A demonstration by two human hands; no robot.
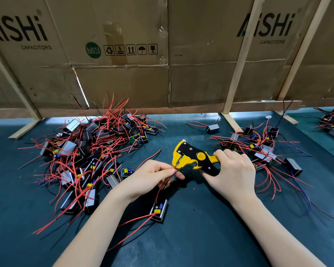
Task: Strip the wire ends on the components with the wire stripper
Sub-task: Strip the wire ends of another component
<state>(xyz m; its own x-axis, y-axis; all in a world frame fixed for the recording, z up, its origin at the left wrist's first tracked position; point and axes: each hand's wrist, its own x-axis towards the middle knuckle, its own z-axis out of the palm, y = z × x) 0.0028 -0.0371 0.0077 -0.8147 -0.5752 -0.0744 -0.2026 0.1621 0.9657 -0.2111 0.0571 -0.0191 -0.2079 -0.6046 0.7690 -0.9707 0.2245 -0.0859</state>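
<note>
**Hidden, cropped and unclear**

The wire stripper's [193, 158] handles vanish inside the right hand [232, 174]. Where the wire ends [176, 167] enter the tool's jaws is too small to tell if insulation is cut. Far right, a component pile [333, 124] is cropped by the frame edge. The left cardboard's [17, 54] lettering is cut off. Both forearms leave the near edge.

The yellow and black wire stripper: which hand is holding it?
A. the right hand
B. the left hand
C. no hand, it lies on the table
A: the right hand grips the handles of the wire stripper, while the left hand pinches a red wire up to its tip.
</note>
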